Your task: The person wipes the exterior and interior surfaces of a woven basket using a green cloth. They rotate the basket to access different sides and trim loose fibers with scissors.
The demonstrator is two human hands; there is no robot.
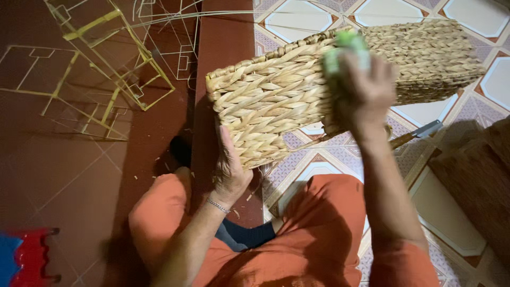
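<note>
Two hands on the woven basket (297,90): its long axis runs left-right; your left hand (229,169) flat under its near-left corner, right hand (365,87) clenching something green (348,45) against its side.

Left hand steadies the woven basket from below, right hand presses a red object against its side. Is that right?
Not quite: the object in the right hand is green, not red, as the head view shows. The left hand does steady the woven basket from below.
</note>
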